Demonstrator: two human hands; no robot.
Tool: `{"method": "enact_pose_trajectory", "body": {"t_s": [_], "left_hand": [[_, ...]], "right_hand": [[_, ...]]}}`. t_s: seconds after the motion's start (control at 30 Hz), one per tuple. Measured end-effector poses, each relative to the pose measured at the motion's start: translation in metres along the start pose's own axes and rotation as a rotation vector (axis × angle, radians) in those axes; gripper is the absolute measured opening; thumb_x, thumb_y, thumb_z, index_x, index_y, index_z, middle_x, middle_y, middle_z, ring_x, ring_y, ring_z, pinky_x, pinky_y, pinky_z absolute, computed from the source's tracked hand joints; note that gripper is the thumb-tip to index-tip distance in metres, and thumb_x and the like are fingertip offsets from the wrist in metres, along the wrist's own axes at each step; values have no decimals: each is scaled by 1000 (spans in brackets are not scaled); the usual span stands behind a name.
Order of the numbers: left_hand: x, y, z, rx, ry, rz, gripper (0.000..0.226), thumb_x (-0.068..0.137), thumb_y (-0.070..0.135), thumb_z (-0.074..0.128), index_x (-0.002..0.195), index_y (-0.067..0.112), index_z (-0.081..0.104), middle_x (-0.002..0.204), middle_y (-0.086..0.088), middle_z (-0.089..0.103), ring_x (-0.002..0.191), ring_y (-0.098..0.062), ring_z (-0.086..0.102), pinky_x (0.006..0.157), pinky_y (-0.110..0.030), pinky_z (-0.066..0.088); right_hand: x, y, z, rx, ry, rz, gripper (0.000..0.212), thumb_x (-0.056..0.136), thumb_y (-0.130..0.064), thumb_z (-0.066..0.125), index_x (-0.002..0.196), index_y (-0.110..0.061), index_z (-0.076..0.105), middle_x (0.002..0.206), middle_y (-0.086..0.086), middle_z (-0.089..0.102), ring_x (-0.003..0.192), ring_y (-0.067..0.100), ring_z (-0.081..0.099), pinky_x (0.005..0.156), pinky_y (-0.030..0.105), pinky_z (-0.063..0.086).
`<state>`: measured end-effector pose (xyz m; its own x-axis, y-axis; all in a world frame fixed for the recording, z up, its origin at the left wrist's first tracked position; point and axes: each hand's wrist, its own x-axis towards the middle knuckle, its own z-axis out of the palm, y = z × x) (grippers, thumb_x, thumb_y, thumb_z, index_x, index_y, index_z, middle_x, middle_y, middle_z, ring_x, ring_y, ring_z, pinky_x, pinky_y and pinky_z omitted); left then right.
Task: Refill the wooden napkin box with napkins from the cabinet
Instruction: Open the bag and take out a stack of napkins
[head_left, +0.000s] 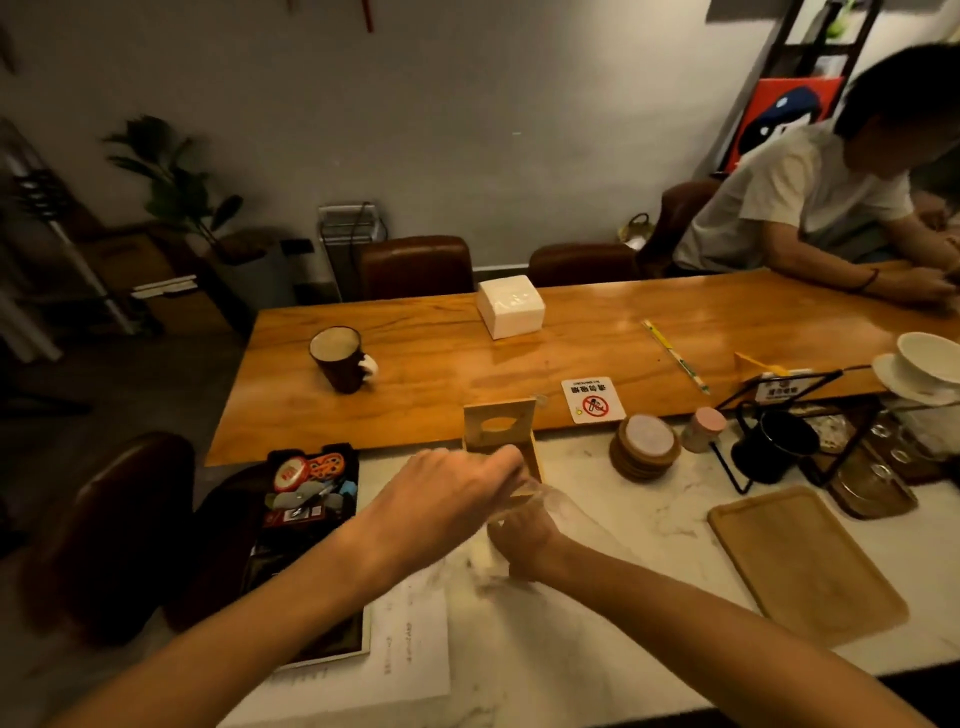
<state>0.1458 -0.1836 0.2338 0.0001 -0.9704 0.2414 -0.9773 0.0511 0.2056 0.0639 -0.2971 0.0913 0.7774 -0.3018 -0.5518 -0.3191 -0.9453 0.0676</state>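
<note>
The wooden napkin box (535, 457) stands on the marble counter with its lid (498, 423) raised upright, an oval hole in it. My left hand (447, 499) reaches over the box front, fingers curled, blurred by motion. My right hand (524, 540) is closed on a clear plastic wrapper (556, 514) just in front of the box; the pale contents at its lower end are blurred. A white block of napkins (511, 306) sits far off on the wooden table.
A dark mug (340, 358), a no-smoking sign (593, 399), stacked coasters (645, 447), a wooden tray (802, 561) and a black wire stand with a cup (774, 447) surround the box. A black box of small items (311, 483) lies left. A person in a white shirt (795, 202) sits at the far right.
</note>
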Motion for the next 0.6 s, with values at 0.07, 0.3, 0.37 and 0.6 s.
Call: {"method": "enact_pose_trajectory", "body": {"t_s": [0.07,0.3,0.37,0.6], "left_hand": [[2,-10,-7,30,-32,-56,22,101,40,41,106,22,54,76,7,63,61,-10,57,53,-24,40],[8,-30,-19,-60,-102,-126,32,97,48,41,104,25,60,72,15,58,65,-4,58,57,-21,43],[11,-39,-27,-134,-96,-174,24,96,44,47,100,26,62,66,21,51,61,1,55,56,-17,43],[22,-37,-58,-211,-60,-183,23,93,41,50,102,27,64,85,16,65,75,0,62,63,-16,47]], "right_hand": [[-17,-1,-26,5,-75,-1,40,87,-34,67,119,-11,62,114,9,63,94,23,55,87,36,47],[-93,10,-124,82,-75,-218,43,93,-41,56,123,-11,59,120,9,61,105,28,59,80,36,47],[-123,20,-149,157,-53,-247,36,92,-38,55,117,-12,57,112,7,62,97,28,60,77,38,49],[-158,55,-185,248,283,-207,26,86,-45,57,108,-31,58,86,-10,54,76,11,51,54,21,33]]}}
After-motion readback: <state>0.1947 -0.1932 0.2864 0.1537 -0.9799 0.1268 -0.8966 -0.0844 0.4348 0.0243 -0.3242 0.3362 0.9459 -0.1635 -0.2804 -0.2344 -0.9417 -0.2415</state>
